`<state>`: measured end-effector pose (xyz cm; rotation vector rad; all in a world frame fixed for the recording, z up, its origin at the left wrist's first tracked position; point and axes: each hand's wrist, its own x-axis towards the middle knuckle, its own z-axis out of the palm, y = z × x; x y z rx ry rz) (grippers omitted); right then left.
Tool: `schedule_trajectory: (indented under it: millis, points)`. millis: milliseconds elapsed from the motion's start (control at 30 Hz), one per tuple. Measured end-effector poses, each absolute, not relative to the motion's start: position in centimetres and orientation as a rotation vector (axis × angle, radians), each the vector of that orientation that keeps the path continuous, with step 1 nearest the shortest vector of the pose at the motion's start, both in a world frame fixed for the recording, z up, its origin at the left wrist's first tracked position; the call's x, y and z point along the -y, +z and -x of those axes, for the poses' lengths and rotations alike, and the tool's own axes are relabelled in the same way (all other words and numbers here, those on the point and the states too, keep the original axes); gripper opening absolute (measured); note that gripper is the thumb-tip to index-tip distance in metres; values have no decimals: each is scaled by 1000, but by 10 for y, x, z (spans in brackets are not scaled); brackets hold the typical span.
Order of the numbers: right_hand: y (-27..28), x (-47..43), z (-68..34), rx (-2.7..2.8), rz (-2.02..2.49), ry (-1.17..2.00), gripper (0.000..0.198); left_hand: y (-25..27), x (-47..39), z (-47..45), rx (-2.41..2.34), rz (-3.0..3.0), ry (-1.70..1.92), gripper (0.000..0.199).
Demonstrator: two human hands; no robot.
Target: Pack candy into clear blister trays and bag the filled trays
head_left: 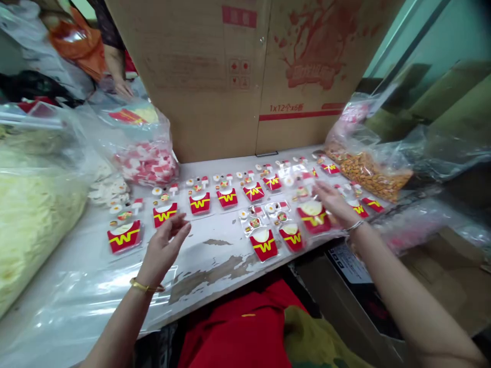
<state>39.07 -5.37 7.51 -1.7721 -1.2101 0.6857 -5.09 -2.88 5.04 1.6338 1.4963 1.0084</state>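
My left hand hovers over the table with fingers loosely bent and apart, holding nothing. Just beyond its fingertips lies a red fries-box-shaped piece with a yellow W. On the right, my right hand has its fingers closed at the edge of a clear packet, blurred, with a red fries-box piece and small food-shaped pieces inside. Two similar packets, a left one and a right one, lie beside it near the table's front edge. Behind them, several red pieces with small egg, mushroom and burger shapes form a row.
A large cardboard box stands along the back. Bags of pink-white pieces, orange-brown pieces and pale yellow pieces flank the table. Clear plastic sheets lie at front left. Another person's hand shows behind.
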Motion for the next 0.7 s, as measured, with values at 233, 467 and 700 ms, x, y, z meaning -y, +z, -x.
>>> schedule_trajectory:
  millis: [233,467,700]
  points:
    - [60,48,-497,1179,1978,537,33,33,79,15,-1225,-1681,430,38]
    - [67,51,-486,1219,1942,510,42,44,96,-15,-1108,-1743,326,31]
    - [44,50,-392,1684,1898,582,44,42,97,-18,-1137,-1716,316,32]
